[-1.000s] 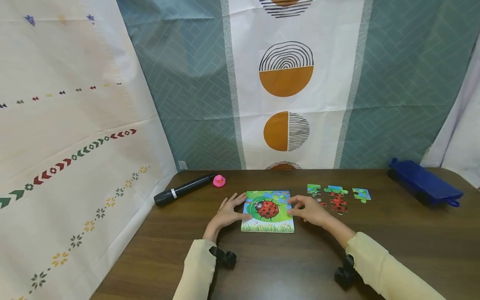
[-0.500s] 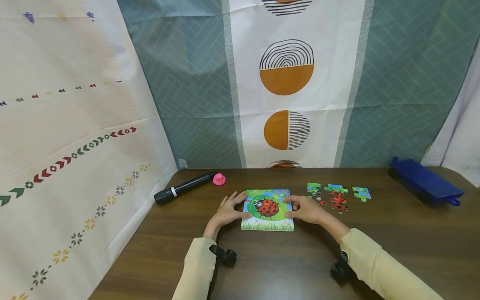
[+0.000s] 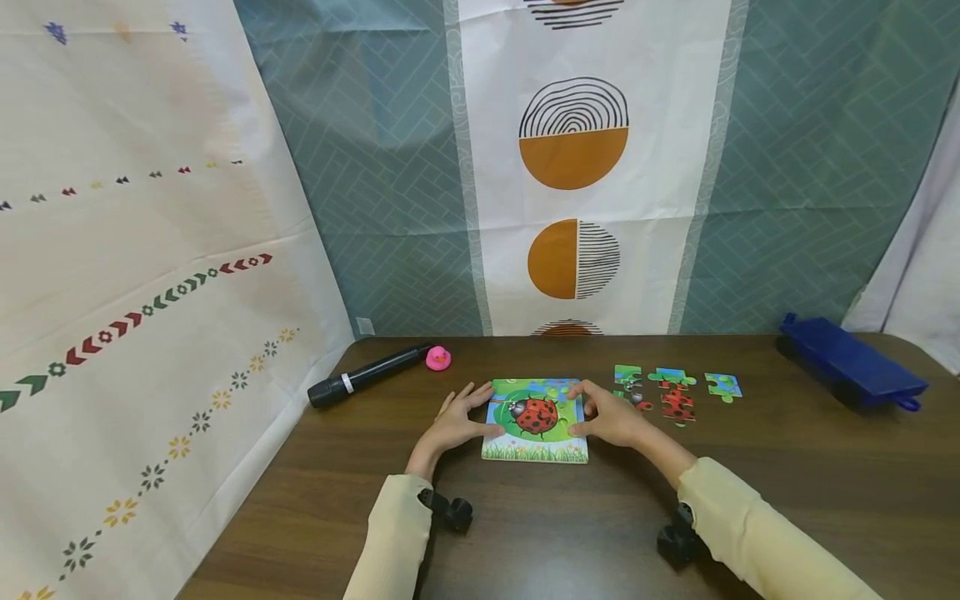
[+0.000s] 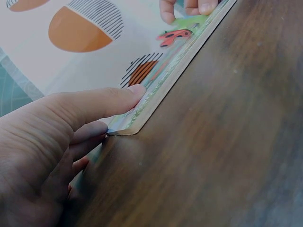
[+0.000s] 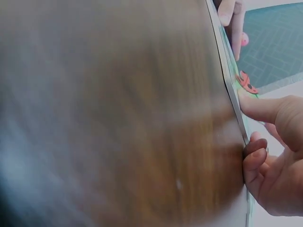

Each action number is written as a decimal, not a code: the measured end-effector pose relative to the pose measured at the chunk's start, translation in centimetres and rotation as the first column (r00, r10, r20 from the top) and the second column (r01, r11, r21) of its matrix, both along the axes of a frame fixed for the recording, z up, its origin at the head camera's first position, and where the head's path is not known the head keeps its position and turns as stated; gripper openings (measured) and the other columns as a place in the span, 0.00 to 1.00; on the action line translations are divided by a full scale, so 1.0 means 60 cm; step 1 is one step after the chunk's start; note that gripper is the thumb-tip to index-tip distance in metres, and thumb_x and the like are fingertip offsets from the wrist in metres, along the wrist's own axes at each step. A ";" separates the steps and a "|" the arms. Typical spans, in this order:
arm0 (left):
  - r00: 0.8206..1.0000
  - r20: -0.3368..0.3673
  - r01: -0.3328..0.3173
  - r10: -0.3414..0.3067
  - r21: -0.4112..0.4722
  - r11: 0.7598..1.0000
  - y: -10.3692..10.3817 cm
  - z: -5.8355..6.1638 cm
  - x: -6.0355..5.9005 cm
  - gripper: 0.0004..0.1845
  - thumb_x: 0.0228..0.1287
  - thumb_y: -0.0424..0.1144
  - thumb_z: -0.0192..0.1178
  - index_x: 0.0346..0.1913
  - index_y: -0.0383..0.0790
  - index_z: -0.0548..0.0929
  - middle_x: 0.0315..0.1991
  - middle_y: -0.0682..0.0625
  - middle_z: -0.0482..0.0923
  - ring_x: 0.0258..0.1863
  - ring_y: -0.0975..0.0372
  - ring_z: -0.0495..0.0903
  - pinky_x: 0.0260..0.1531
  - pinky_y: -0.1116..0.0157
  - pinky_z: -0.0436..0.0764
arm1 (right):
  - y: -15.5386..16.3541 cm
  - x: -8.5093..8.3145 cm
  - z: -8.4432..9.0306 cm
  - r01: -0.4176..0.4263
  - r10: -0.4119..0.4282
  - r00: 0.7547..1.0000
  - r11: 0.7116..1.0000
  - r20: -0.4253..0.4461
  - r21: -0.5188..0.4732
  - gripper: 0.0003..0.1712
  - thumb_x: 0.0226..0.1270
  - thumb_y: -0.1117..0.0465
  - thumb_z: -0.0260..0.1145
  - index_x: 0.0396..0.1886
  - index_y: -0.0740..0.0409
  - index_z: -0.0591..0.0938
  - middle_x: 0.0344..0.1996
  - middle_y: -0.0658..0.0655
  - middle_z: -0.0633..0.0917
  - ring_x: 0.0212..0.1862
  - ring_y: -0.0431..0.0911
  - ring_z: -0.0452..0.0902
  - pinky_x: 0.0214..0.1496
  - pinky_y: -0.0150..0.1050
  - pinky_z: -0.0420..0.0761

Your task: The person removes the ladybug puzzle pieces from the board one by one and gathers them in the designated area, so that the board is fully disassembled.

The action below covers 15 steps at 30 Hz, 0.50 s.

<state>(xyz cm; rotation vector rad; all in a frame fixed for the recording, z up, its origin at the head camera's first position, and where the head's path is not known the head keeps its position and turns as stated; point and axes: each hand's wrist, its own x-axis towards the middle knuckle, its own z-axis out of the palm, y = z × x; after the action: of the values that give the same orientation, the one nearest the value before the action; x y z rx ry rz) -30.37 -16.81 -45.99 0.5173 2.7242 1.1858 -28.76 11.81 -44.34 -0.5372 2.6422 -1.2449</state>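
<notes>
A square ladybug jigsaw puzzle board (image 3: 534, 451) lies flat on the brown table. At its left side my left hand (image 3: 453, 428) holds the edge, thumb on the picture; in the left wrist view the fingers sit beside the corner below the thumb (image 4: 104, 101). My right hand (image 3: 615, 418) grips the opposite side, with index fingertip and thumb reaching over the picture. The right wrist view shows that thumb (image 5: 260, 109) on the board's top and the other fingers curled beside its edge. Loose puzzle pieces (image 3: 678, 406) lie just right of the right hand.
A black flashlight (image 3: 375, 375) and a pink rubber duck (image 3: 438, 358) lie at the back left. Toward the back right sits a blue plastic container (image 3: 851, 358). Patterned cloths (image 3: 375, 208) hang behind the table and along its left side.
The right hand has shifted slightly left, its index fingertip and thumb moving from the board's right edge onto the picture. The left hand and board have stayed put.
</notes>
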 end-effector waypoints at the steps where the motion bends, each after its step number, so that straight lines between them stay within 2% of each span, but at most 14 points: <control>1: 1.000 -0.001 -0.001 0.001 0.000 1.000 0.000 0.001 0.000 0.42 0.50 0.48 0.69 0.68 0.44 0.65 0.72 0.52 0.59 0.76 0.53 0.44 0.73 0.45 0.35 | -0.001 0.001 0.000 0.001 -0.001 1.000 1.000 -0.009 -0.011 0.24 0.57 0.62 0.69 0.51 0.59 0.70 0.31 0.58 0.71 0.28 0.45 0.63 0.29 0.37 0.64; 4: 1.000 -0.005 0.003 -0.003 0.001 1.000 0.000 0.002 0.001 0.42 0.50 0.48 0.69 0.68 0.45 0.65 0.72 0.52 0.59 0.76 0.53 0.44 0.73 0.45 0.34 | -0.005 0.003 -0.002 0.012 -0.013 1.000 0.999 -0.022 -0.044 0.24 0.56 0.65 0.69 0.51 0.60 0.70 0.37 0.61 0.74 0.31 0.46 0.67 0.30 0.37 0.66; 8: 1.000 -0.010 0.010 -0.010 -0.006 1.000 -0.001 0.003 0.000 0.42 0.50 0.48 0.69 0.69 0.45 0.65 0.72 0.52 0.58 0.76 0.53 0.44 0.73 0.46 0.34 | -0.007 0.004 -0.003 0.028 -0.029 1.000 0.996 -0.005 -0.087 0.24 0.56 0.67 0.68 0.50 0.61 0.69 0.38 0.62 0.76 0.33 0.46 0.69 0.30 0.37 0.68; 15: 1.000 -0.011 0.001 -0.001 -0.019 1.000 0.000 0.000 0.000 0.42 0.49 0.49 0.69 0.69 0.46 0.65 0.72 0.52 0.59 0.76 0.53 0.44 0.73 0.45 0.35 | -0.008 0.003 -0.010 0.059 -0.045 0.995 0.985 0.091 -0.162 0.27 0.57 0.67 0.67 0.56 0.63 0.68 0.39 0.62 0.76 0.34 0.47 0.69 0.33 0.37 0.69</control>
<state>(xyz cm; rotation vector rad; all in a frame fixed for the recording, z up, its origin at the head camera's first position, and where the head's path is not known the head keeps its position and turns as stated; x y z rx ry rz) -30.37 -16.82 -46.00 0.5248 2.7414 1.1591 -28.55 11.35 -44.92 -0.4289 2.5110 -1.4770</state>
